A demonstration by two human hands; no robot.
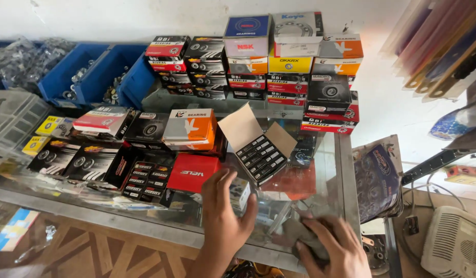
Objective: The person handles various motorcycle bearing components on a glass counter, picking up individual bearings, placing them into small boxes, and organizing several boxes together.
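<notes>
Glass-topped surface (346, 170), crowded with boxes. Nearest: right hand (333, 249), grip closed on a grey cloth (306, 234) pressed to the glass. Just left, left hand (222, 216), fingers spread, resting on a small white box (241, 194). Beyond, open carton of small dark boxes (262, 154). Farthest, stacked boxes (279, 56) and blue bins (89, 74).

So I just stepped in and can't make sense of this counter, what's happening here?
A person stands at a glass counter crowded with stacked small boxes. Their left hand rests on a small white box beside a red box. Their right hand presses a grey cloth onto the glass. An open carton of small dark packs sits just beyond.
</notes>
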